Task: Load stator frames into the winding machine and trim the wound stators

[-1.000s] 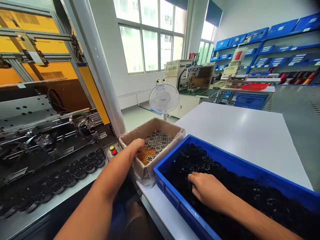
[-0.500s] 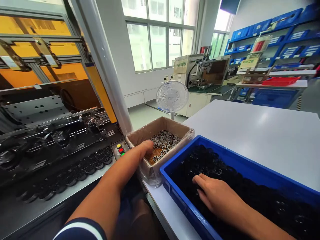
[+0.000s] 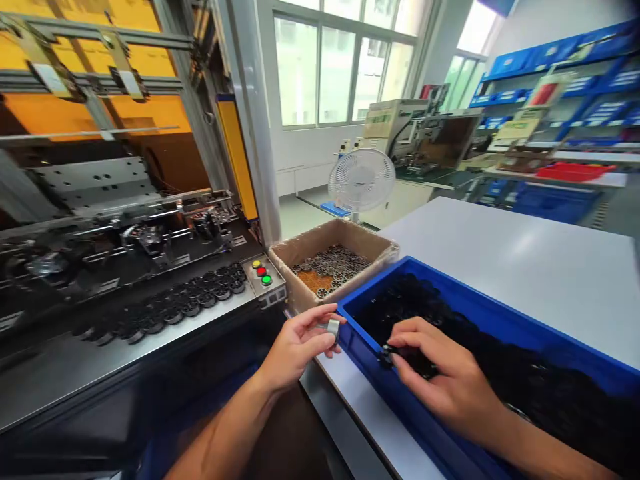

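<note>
My left hand (image 3: 300,345) pinches a silvery metal ring (image 3: 333,327) between thumb and fingers, just left of the blue bin's near corner. Between the fingertips of my right hand (image 3: 443,370) is a small black plastic part (image 3: 386,355), held over the near wall of the blue bin (image 3: 480,300). Many similar black parts (image 3: 417,300) fill that bin. Behind my left hand stands a plastic-lined cardboard box (image 3: 300,241), in which round spoked metal rings (image 3: 340,263) lie in a layer over a brown bottom.
At left is a machine with a metal ledge (image 3: 125,363) bearing rows of black round parts (image 3: 190,300). Its button box (image 3: 264,277) has yellow, red and green buttons. A white fan (image 3: 361,180) stands behind the cardboard box. The white table (image 3: 525,247) extends beyond the blue bin.
My left hand has come out of the cardboard box with a metal ring. My right hand has lifted out of the black parts holding one. The view has shifted left.
</note>
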The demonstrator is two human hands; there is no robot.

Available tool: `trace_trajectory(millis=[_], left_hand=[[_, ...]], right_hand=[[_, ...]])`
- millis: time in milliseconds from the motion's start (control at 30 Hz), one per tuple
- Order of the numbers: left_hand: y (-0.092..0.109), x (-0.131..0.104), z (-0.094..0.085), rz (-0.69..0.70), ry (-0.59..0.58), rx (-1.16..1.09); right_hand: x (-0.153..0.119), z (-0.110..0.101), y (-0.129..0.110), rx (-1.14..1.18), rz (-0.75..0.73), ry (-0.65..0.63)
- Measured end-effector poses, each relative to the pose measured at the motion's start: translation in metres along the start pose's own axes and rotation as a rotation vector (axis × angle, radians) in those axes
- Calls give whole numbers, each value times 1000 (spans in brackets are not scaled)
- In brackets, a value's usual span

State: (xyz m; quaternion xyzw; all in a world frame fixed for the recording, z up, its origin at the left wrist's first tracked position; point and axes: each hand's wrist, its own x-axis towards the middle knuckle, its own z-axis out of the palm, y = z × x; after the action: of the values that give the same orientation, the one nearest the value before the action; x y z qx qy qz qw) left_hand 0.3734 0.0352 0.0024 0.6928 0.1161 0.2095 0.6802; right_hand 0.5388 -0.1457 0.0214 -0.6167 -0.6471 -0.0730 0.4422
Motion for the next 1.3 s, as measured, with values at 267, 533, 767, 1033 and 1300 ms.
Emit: trace_trajectory(millis=[267,533,767,1033,1300], left_hand=[[6,-43,31,-198,-11,-500],[-3,-46,52,-216,-57,-574],[-6,-45,54,-125,-29,-557],[-2,-46,48,-107,-9,-470],[-1,-46,49,-101,-28,-534]], right_hand=[[-7,7,-38,197,-41,3],[-9,5,-41,206,-113,-41],[-13,6,-37,147,-158,-40],[-13,8,-31,2,-306,-19],[-15,8,-27,-71,-334,-12]])
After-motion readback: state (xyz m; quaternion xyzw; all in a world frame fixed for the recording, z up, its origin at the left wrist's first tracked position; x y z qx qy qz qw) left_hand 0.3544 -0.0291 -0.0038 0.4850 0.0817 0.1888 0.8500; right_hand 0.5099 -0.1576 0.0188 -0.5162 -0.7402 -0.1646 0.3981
